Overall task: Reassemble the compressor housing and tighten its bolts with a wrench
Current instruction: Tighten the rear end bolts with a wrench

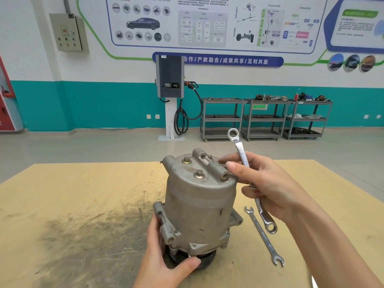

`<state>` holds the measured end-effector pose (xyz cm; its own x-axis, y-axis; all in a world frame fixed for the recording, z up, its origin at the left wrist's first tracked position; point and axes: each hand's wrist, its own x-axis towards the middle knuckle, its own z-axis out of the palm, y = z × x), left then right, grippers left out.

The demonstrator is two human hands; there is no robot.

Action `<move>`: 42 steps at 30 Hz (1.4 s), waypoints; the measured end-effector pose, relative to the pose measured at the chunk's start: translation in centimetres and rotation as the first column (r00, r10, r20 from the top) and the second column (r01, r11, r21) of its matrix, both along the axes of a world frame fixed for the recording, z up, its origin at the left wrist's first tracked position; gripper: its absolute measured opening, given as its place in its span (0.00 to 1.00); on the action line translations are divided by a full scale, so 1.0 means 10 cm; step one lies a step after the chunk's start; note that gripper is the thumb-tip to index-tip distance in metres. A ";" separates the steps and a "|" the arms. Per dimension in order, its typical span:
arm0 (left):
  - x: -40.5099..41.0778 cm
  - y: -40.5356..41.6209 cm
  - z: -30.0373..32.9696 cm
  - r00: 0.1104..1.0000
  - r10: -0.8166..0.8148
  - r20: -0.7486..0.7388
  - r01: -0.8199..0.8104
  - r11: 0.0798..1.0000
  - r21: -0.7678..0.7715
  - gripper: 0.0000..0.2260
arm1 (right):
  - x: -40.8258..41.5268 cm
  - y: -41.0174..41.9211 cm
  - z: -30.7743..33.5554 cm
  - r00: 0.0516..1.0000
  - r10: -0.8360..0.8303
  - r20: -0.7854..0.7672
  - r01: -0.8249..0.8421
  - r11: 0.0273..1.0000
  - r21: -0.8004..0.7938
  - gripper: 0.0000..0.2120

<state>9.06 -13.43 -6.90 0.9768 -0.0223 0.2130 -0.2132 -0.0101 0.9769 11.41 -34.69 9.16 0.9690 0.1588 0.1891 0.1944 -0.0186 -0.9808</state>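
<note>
Compressor [199,206] upright btwn hands; right hand [268,186] grips wrench [241,151].

Automotive training workshop: car-systems poster [207,23], parts carts [264,118].

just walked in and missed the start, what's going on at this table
A person is working on a metal compressor standing upright on a wooden table. The left hand steadies its base, while the right hand holds a ring wrench raised beside the top, fingertips touching the housing. Two bolts sit in the top cover, and the wrench is not on either of them yet. A second wrench lies on the table to the right.
</note>
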 end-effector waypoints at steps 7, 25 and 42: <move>0.00 -0.01 0.04 1.000 -0.004 -0.007 0.004 1.000 0.018 0.57 | 0.00 0.04 -0.01 0.999 -0.043 -0.006 0.043 0.999 0.015 0.09; 0.00 -0.01 0.04 1.000 0.012 -0.005 -0.012 1.000 0.023 0.54 | 0.00 -0.02 0.00 1.000 -0.002 -0.026 0.003 1.000 0.020 0.10; 0.03 0.02 -0.05 1.000 -0.007 -0.008 0.007 1.000 0.027 0.49 | 0.00 0.04 -0.02 0.997 -0.074 -0.007 0.074 0.997 0.019 0.05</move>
